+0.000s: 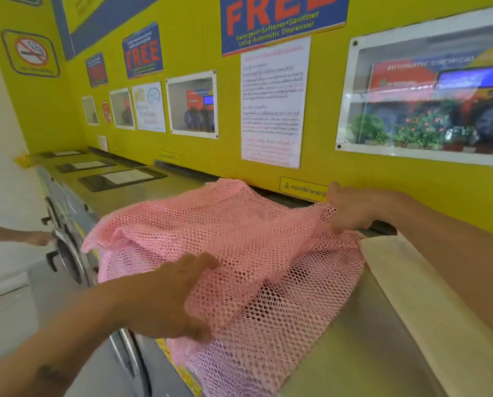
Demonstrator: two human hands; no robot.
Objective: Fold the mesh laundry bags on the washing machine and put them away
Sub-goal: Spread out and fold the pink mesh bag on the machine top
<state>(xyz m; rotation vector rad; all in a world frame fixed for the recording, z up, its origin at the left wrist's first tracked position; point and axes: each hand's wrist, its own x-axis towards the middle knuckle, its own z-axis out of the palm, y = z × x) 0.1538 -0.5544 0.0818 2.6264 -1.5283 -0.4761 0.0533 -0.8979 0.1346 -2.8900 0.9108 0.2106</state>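
A pink mesh laundry bag [231,242] lies spread and rumpled across the steel top of the washing machine [354,339], with its near part hanging over the front edge. My left hand [167,296] grips the bag's near edge, fingers curled under the mesh. At the far right corner of the bag, next to the yellow wall, my right hand [351,209] pinches the mesh.
A cream cloth [428,305] lies on the machine top to the right of the bag. More machine tops with black-framed panels [122,177] run off to the left. Another person's hand [37,237] reaches toward a machine door at far left. Posters cover the yellow wall [210,156].
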